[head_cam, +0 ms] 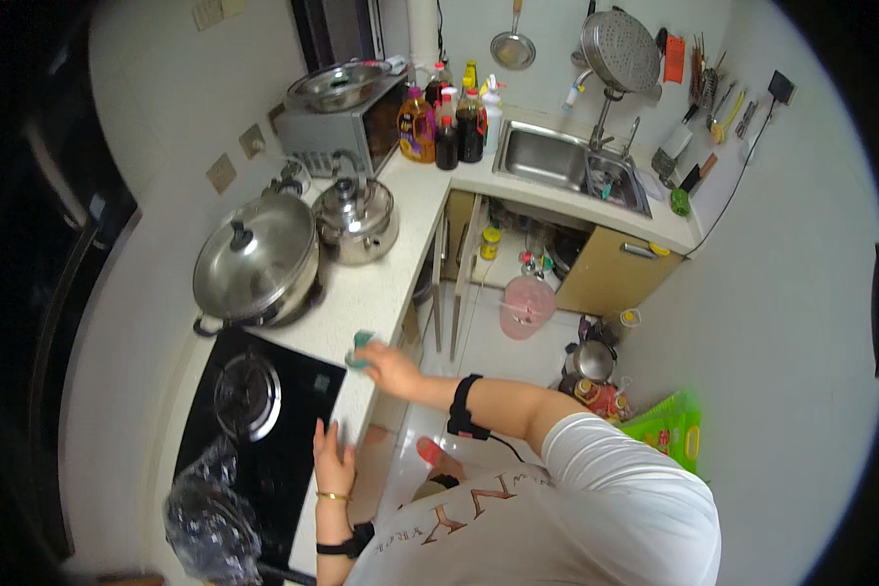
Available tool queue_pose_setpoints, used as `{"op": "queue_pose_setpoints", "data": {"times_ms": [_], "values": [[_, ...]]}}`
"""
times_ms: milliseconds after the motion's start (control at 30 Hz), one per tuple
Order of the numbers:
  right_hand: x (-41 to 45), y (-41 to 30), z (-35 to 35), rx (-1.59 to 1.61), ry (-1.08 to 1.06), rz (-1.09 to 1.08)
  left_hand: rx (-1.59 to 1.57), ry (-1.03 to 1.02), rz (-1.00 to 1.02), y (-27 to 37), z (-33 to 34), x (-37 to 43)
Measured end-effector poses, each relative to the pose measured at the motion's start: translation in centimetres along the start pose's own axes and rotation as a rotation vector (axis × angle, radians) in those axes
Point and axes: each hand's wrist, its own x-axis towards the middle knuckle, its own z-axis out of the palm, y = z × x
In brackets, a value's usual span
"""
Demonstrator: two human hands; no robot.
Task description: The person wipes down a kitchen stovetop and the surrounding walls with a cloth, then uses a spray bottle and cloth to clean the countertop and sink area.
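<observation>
My right hand [392, 370] presses a green cloth or scouring pad [361, 350] onto the white countertop [337, 315], just beyond the near right corner of the black glass gas stove [304, 381]. Lower down, my left hand [333, 458] rests with spread fingers on the counter's front strip beside the stove, and nothing shows in it. A round burner [247, 395] lies on the stove's far half. Clear plastic film [212, 520] covers a pan-like thing on the near half; what is under it is hard to tell.
A large lidded steel wok [256, 264] and a steel pot [355, 220] stand past the stove. Beyond are a microwave [329, 135], bottles [447, 143] and a steel sink [546, 157]. Cabinet doors [458, 293] stand ajar below; a pink bin [527, 308] and a pot [593, 360] are on the floor.
</observation>
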Motion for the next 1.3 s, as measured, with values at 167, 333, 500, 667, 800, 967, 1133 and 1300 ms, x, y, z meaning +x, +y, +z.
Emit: {"op": "queue_pose_setpoints", "data": {"times_ms": [167, 333, 500, 667, 800, 967, 1133, 1300], "values": [[2.3, 4.1, 3.2, -0.585, -0.265, -0.339, 0.211, -0.151, 0.063, -0.6, 0.6, 5.4], [6.4, 8.6, 1.4, -0.648, -0.092, -0.373, 0.224, -0.278, 0.109, 0.8, 0.2, 10.4], [10.1, 11.3, -1.2, -0.706, -0.075, -0.144, 0.252, -0.404, 0.157, 2.6, 1.0, 14.7], [9.6, 10.8, -3.4, -0.264, -0.174, -0.045, 0.208, -0.364, 0.187, 4.5, 2.9, 17.6], [9.2, 14.7, -12.2, 0.128, 0.060, 0.216, 0.164, -0.329, 0.175, 6.7, 5.3, 20.0], [8.2, 26.5, -30.8, -0.143, 0.601, 0.439, 0.190, -0.276, 0.157, 10.5, 10.0, 23.0], [12.1, 39.2, -41.5, -0.524, 0.600, 0.255, 0.175, -0.387, 0.144, 18.1, 18.9, 28.5], [14.7, 43.1, -41.9, -0.750, 0.033, 0.321, 0.174, -0.522, 0.236, 26.8, 25.9, 36.6]]}}
